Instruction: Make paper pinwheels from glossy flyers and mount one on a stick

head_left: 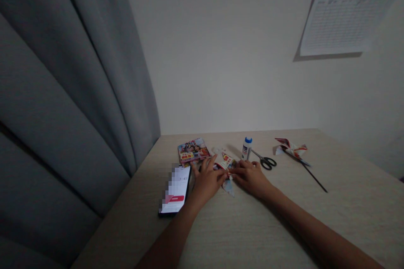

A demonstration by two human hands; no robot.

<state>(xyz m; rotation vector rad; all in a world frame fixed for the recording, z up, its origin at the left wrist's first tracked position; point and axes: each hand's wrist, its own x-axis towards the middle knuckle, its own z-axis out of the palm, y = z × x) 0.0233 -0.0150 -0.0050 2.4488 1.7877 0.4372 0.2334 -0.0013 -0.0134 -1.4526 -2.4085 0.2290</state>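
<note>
Between my two hands a printed paper pinwheel [226, 160] lies on the table, its folded points spread out and its middle partly covered by fingers. My left hand [205, 180] grips its left side near the centre, thumb and forefinger close together while the other fingers spread over the table. From the right, my right hand [251, 177] presses its closed fingertips onto the same centre. The two sets of fingertips almost meet. Whatever small part they may pinch there is too small to make out.
Left of the hands lie a lit phone [176, 189] and a stack of printed leaflets [193, 151]. Behind the right hand stand a blue-capped glue bottle [246, 149] and black-handled scissors [268, 163]. A second pinwheel [293, 150] on a dark stick [315, 178] lies far right. Grey curtain [94, 71] hangs left.
</note>
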